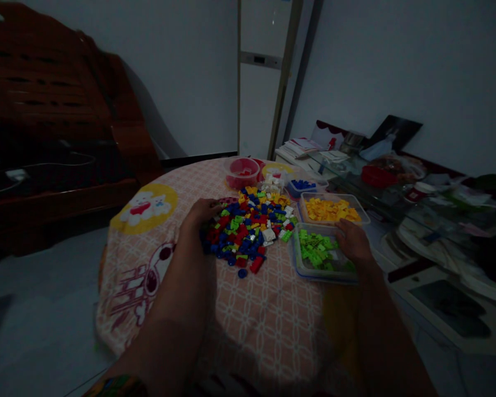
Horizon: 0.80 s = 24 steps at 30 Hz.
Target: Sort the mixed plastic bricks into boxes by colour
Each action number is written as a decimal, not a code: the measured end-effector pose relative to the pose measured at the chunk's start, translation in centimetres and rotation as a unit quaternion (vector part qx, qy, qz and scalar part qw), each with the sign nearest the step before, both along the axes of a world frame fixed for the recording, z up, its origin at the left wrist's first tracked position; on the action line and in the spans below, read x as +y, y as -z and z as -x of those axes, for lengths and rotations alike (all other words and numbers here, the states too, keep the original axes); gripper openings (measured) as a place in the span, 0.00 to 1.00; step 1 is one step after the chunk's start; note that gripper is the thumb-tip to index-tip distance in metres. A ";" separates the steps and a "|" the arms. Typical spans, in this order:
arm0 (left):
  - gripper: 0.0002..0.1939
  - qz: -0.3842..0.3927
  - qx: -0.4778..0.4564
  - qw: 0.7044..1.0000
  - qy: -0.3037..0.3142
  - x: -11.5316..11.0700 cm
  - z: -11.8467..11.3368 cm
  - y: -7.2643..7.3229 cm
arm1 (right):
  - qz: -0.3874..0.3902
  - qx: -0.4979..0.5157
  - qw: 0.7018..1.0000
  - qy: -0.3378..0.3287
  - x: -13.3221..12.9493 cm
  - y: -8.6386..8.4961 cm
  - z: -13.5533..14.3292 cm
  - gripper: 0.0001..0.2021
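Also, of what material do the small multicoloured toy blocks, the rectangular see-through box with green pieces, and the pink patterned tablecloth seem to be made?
Small multicoloured toy blocks: probably hard, glossy plastic; some show bright highlights.
Rectangular see-through box: likely smooth plastic, with translucent walls.
Pink patterned tablecloth: seemingly matte fabric, draping without shine; fibre unclear.

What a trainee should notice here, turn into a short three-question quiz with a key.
1. Multiple choice: what colour are the bricks in the box nearest the camera?
A) blue
B) green
C) yellow

2. True or false: the left hand is reaching into the round tub.

3. Short answer: which hand is nearer the yellow bricks?

Key:
1. B
2. False; the left hand is at the left side of the mixed brick pile.
3. The right hand.
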State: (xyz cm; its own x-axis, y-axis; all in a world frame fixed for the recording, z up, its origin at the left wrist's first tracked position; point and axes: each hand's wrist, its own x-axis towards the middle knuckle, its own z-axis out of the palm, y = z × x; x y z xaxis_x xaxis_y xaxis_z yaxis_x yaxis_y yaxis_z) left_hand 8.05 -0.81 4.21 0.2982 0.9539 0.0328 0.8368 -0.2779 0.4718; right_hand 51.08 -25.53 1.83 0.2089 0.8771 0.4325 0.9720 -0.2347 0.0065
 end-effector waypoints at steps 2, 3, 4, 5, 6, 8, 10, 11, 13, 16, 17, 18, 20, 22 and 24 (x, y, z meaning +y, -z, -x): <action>0.21 0.015 0.001 1.000 0.002 -0.2 -1.2 0.0 | -0.002 0.000 1.000 -0.007 0.0 0.1 -0.1 0.19; 0.21 0.022 -0.005 1.000 0.001 -0.3 -1.8 0.0 | -0.002 0.001 1.000 -0.008 0.0 0.1 -0.2 0.19; 0.21 0.026 -0.022 0.999 0.001 -0.4 -2.3 0.0 | -0.001 0.001 1.000 -0.008 0.0 0.1 -0.2 0.19; 0.21 0.029 -0.043 0.999 0.001 -0.5 -2.8 0.0 | -0.001 0.001 1.000 -0.008 0.0 0.1 -0.3 0.19; 0.21 0.030 -0.062 0.998 0.003 -0.6 -3.3 0.1 | 0.000 0.001 1.000 -0.008 0.0 0.0 -0.3 0.19; 0.21 0.022 -0.090 0.996 0.015 -0.8 -4.4 0.1 | 0.004 -0.001 1.000 -0.009 0.0 0.0 -0.3 0.19; 0.20 0.007 -0.101 0.994 0.041 -1.1 -5.5 0.1 | 0.008 -0.002 1.000 -0.008 0.0 -0.1 -0.2 0.20; 0.19 0.003 -0.107 0.992 0.061 -1.2 -6.0 0.0 | 0.008 -0.001 1.000 -0.007 0.0 -0.1 -0.2 0.20; 0.19 0.002 -0.131 0.986 0.106 -1.5 -6.9 -0.2 | 0.005 0.000 1.000 -0.005 0.0 0.0 -0.2 0.20; 0.20 -0.001 -0.164 0.975 0.151 -1.9 -7.4 -0.7 | 0.004 0.000 1.000 -0.009 0.0 0.0 -0.2 0.20; 0.20 0.002 -0.169 0.973 0.159 -2.0 -7.4 -0.9 | 0.005 -0.001 1.000 -0.010 0.0 0.0 -0.2 0.20; 0.21 0.006 -0.172 0.971 0.166 -2.1 -7.4 -1.1 | 0.006 -0.001 1.000 -0.011 0.0 -0.1 -0.2 0.20; 0.22 0.017 -0.180 0.968 0.176 -2.3 -7.2 -1.4 | 0.006 -0.003 1.000 -0.011 0.0 -0.1 -0.2 0.20; 0.23 0.020 -0.191 0.964 0.181 -2.4 -7.0 -1.7 | 0.002 -0.004 1.000 -0.009 0.0 0.0 -0.1 0.20; 0.23 0.020 -0.199 0.963 0.182 -2.4 -7.0 -1.7 | -0.004 -0.002 1.000 -0.006 0.0 0.0 -0.1 0.20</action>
